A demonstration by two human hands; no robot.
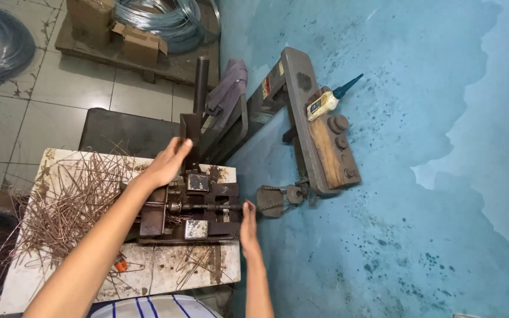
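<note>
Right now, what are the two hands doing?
Left hand: open, resting on the lever.
Right hand: open, touching the machine, holding nothing.

Left hand (pixel 169 162) and right hand (pixel 247 221) outstretched, open
</note>
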